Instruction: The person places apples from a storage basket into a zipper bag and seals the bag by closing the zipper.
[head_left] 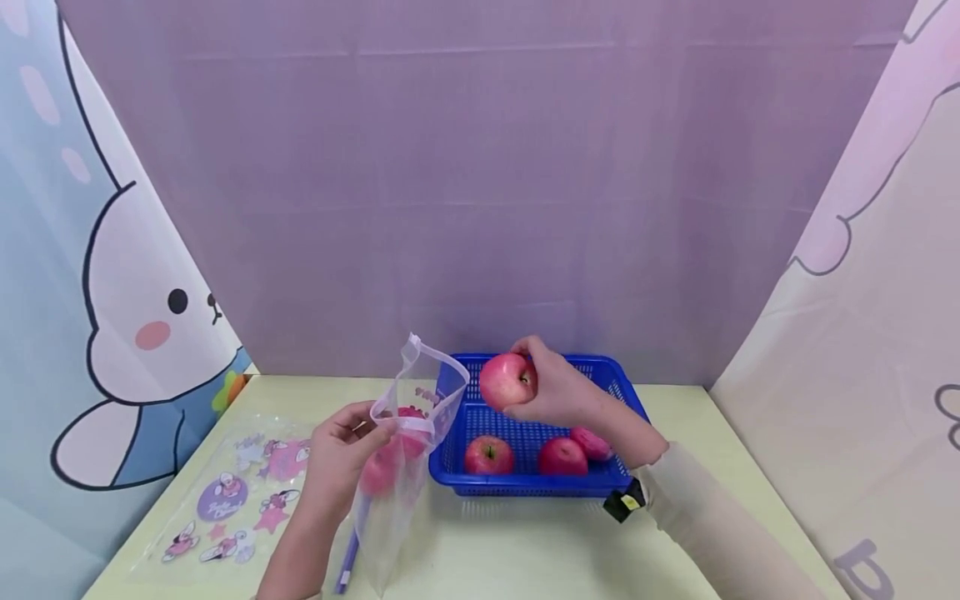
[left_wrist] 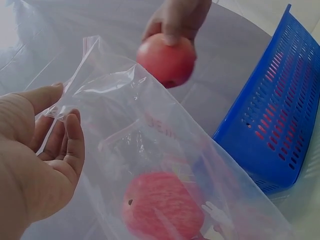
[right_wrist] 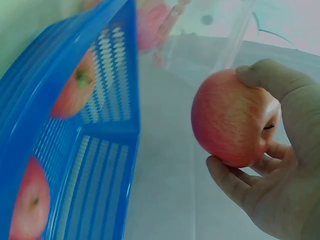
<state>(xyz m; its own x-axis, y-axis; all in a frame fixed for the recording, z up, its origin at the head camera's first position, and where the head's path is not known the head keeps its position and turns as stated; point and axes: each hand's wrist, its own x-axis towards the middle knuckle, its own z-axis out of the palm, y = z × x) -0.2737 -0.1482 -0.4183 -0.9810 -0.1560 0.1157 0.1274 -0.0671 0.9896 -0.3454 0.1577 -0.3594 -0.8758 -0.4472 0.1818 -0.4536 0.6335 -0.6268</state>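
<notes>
My right hand (head_left: 551,392) grips a red apple (head_left: 507,380) in the air over the left part of a blue slotted basket (head_left: 619,385). The same apple (right_wrist: 231,118) fills my right hand (right_wrist: 280,180) in the right wrist view. My left hand (head_left: 341,450) pinches the rim of a clear zip bag (head_left: 408,467), holding its mouth up beside the basket. Inside the bag lie red apples (left_wrist: 160,207). In the left wrist view the held apple (left_wrist: 166,60) hangs just above the bag (left_wrist: 150,130) opening, next to my left hand (left_wrist: 40,150).
Three more red apples (head_left: 489,455) lie in the basket. A flat clear sheet with cartoon stickers (head_left: 240,492) lies on the pale green table (head_left: 525,542) at the left. Purple cloth walls the back; cartoon curtains close both sides.
</notes>
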